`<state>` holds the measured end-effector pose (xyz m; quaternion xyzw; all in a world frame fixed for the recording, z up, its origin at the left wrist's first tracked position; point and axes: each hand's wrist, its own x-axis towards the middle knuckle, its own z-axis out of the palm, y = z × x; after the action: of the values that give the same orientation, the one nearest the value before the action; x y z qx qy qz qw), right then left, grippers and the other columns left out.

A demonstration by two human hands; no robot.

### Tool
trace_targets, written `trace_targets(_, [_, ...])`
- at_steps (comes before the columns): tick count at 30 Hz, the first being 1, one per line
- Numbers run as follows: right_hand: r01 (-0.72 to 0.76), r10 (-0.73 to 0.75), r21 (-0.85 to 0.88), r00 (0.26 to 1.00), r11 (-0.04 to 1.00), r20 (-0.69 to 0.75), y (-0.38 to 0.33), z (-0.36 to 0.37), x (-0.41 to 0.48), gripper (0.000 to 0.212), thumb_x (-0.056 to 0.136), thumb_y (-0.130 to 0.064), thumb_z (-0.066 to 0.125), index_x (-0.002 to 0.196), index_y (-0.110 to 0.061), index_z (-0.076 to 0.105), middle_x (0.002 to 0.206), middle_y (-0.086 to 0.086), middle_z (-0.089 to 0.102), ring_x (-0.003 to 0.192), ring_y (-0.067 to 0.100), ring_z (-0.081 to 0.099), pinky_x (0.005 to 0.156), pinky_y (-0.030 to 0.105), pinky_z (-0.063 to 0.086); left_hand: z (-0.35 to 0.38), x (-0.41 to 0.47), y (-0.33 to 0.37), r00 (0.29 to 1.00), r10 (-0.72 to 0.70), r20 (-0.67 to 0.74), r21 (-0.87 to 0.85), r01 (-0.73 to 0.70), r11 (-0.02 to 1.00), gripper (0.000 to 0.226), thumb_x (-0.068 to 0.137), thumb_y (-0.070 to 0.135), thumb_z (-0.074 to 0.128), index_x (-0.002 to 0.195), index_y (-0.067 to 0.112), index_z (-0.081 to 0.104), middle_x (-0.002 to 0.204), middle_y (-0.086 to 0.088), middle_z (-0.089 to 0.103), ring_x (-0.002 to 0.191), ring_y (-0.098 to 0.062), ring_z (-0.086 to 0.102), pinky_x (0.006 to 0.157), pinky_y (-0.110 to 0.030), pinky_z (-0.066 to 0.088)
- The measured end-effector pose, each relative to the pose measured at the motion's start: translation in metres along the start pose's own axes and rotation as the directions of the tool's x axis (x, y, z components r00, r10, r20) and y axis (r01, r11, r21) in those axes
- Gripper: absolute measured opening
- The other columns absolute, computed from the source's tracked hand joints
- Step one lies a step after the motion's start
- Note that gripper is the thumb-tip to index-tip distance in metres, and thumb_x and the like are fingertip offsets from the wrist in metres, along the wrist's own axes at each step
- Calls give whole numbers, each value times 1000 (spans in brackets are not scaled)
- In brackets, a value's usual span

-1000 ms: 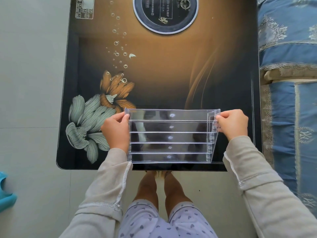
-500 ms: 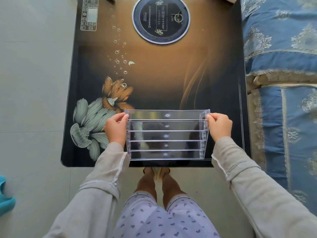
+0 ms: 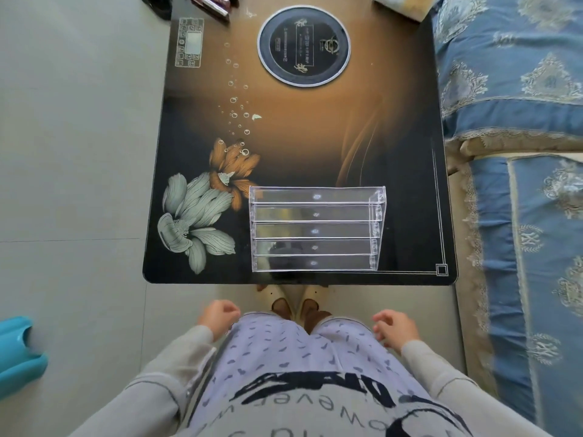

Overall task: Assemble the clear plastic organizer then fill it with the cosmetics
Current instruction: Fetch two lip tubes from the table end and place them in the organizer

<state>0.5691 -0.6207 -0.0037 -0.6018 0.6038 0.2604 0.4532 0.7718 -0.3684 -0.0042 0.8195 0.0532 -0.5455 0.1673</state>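
The clear plastic organizer (image 3: 315, 230) stands on the glass-topped table (image 3: 315, 137) at about 5 o'clock, close to the near edge. It lies just beside the printed flowers at its 9 o'clock. It reads as one piece: five stepped troughs one behind another, closed by a side panel at each end, the right one plainly visible. Nothing looks loose or askew, so I judge the assembly half of the task finished, though whether every tab is fully seated is too fine to tell.

All five troughs are empty, so the filling is not yet begun. The cosmetics (image 3: 213, 6) show only as a few dark and pinkish tubes at the table's far 11 o'clock corner. They are cut off by the frame edge and lie well apart from the organizer. A pale box (image 3: 399, 7) sits at the 1 o'clock corner, and what it holds cannot be told. Between those corners and the organizer lie the round black hob plate (image 3: 303, 42) at 12 o'clock and the printed control panel (image 3: 189, 42) at 11 o'clock.

Neither hand touches anything. The left hand (image 3: 219, 313) hangs by the left thigh and the right hand (image 3: 394, 328) by the right thigh. Both have loosely curled fingers, are empty, and are off the table at 6 o'clock.

What is left, in my judgement, is the whole second half. The tubes must be reached across the table or the organizer brought nearer to them, and then set into the troughs one after another.
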Motion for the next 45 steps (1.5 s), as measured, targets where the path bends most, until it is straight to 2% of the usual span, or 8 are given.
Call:
trace_targets(6, [-62, 62, -15, 998, 998, 4, -9, 5, -1, 30, 90, 11, 35, 110, 13, 57, 60, 7, 49, 49, 18, 39, 35, 16, 36, 3, -3, -27, 997, -56, -61, -254, 38, 967, 15, 87, 3, 51, 85, 5, 66, 81, -9, 61, 61, -20, 50, 56, -23, 39])
trace_targets(14, [98, -68, -345, 993, 934, 98, -52, -1, 25, 21, 87, 6, 41, 90, -2, 59, 56, 7, 53, 45, 17, 43, 31, 13, 34, 7, -10, -47, 964, -139, -228, -644, -42, 764, 23, 88, 4, 49, 71, 14, 59, 73, -7, 59, 55, -15, 48, 51, -23, 35])
trace_targets(18, [262, -141, -628, 961, 733, 237, -79, -4, 33, 24, 87, 0, 46, 101, 1, 66, 72, 12, 66, 51, 17, 51, 47, 22, 44, 47, -28, -71, 927, -289, -238, -805, -21, 593, 20, 89, 2, 50, 73, 11, 59, 63, -4, 56, 52, -16, 46, 47, -20, 33])
trace_targets(22, [426, -185, -811, 905, 401, 384, -102, 7, 37, 23, 88, -9, 49, 97, -8, 70, 99, 14, 70, 91, 30, 64, 80, 29, 49, 116, -55, -89, 893, -423, -154, -914, 35, 405, 28, 89, 4, 50, 65, 16, 55, 60, -1, 55, 47, -13, 44, 33, -10, 30])
trace_targets(27, [524, -148, -797, 851, 300, 503, -122, 55, 28, 32, 89, -4, 42, 62, -18, 51, 58, 3, 51, 48, 18, 44, 45, 22, 35, 207, -86, -97, 835, -550, 23, -989, 98, 107, 30, 90, 6, 50, 62, 17, 54, 61, -1, 55, 46, -12, 47, 32, -9, 30])
trace_targets(34, [718, -150, -680, 696, 148, 702, -148, 128, -25, 15, 91, -5, 45, 86, -11, 57, 68, 4, 57, 53, 13, 50, 49, 22, 39, 282, -114, -94, 763, -607, 221, -968, 97, -232, 13, 90, 10, 52, 95, 3, 63, 88, -12, 62, 59, -20, 53, 47, -19, 43])
trace_targets(40, [778, -137, -621, 628, 91, 766, -148, 168, -52, 19, 91, -1, 41, 91, -9, 58, 69, 2, 58, 54, 12, 51, 46, 17, 40, 290, -121, -110, 749, -610, 259, -934, 35, -355, 23, 89, 8, 53, 104, -7, 62, 88, -15, 61, 59, -20, 53, 57, -26, 43])
trace_targets(45, [729, -153, -683, 681, 49, 716, -141, 196, -56, 19, 90, -3, 41, 89, -10, 59, 76, 7, 60, 54, 13, 51, 50, 21, 40, 259, -123, -156, 739, -632, 235, -938, 2, -347, 20, 90, 9, 52, 103, -2, 62, 91, -13, 61, 59, -18, 52, 55, -25, 41])
